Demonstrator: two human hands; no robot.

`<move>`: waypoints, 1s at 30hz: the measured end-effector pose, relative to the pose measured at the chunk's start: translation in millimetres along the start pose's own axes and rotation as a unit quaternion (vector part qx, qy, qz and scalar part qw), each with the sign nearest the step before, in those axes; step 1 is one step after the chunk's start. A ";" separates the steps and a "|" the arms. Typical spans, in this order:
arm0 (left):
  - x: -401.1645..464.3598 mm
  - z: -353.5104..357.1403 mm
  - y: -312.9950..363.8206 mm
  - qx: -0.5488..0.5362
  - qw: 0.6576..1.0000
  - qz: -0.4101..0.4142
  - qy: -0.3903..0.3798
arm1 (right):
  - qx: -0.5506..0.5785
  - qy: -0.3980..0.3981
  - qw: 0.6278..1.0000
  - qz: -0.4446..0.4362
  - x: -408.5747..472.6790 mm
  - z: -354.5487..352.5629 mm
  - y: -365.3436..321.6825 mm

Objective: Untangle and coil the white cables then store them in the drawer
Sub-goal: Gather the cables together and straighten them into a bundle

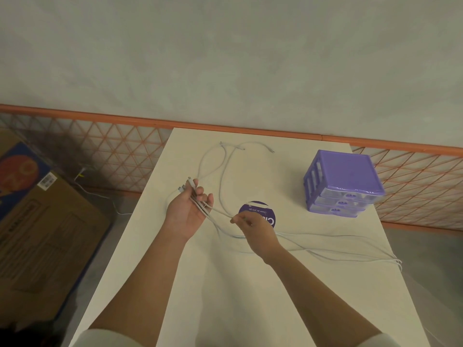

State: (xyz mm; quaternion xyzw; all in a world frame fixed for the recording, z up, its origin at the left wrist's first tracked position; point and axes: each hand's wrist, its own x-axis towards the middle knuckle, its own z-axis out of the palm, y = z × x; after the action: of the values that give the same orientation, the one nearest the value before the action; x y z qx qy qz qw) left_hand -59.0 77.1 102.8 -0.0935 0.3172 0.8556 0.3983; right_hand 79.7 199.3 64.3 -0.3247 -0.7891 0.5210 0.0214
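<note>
Several white cables [333,249] lie across the cream table [250,296], trailing toward its right edge. Other strands loop toward the far edge [223,166], their plugs lying there. My left hand [186,214], palm up above the table's left half, grips a bunch of cable ends, with plugs sticking out past the fingers. My right hand [255,231] pinches the same strands just to the right of it. A purple drawer unit [343,181] with three closed clear-fronted drawers stands at the far right of the table.
A round purple sticker [260,209] lies on the table, partly behind my right hand. A large cardboard box [42,234] sits on the floor to the left. An orange lattice fence [100,144] runs behind the table.
</note>
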 end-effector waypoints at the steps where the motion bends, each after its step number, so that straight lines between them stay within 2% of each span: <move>1: -0.2 -0.3 -0.5 0.003 1.000 0.002 0.000 | -0.002 0.003 1.000 -0.001 -0.2 0.2 -0.3; 6: 1.1 -1.5 0.1 0.027 0.999 0.012 0.019 | 0.009 0.005 1.000 -0.009 -1.7 5.4 -4.9; 11: -1.7 7.6 1.1 0.060 0.998 0.025 0.018 | 0.038 -0.021 0.997 -0.066 -11.0 9.0 -7.2; 17: 0.2 8.3 1.1 0.027 0.999 0.017 -0.002 | -0.002 0.020 0.994 -0.103 -11.6 11.6 -10.1; 23: -0.4 12.5 3.0 0.025 0.999 0.033 0.006 | 0.061 -0.094 0.991 -0.069 -17.5 11.9 -29.2; 25: 0.8 11.1 5.6 0.006 0.999 0.039 0.019 | 0.088 -0.108 0.989 -0.052 -16.3 11.5 -29.9; 27: 2.7 5.0 9.3 -0.016 0.998 0.050 0.032 | 0.067 -0.091 0.993 -0.034 -13.6 4.9 -31.7; 30: 7.3 -6.4 11.4 -0.045 0.996 0.060 0.047 | -0.030 -0.015 0.998 -0.043 -6.2 -10.0 -31.3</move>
State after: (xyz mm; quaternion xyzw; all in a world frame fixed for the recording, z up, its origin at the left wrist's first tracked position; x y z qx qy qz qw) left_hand -72.9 72.3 100.2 -0.1321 0.3018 0.8859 0.3266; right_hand 72.9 196.3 96.9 -0.2830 -0.8181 0.5002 0.0223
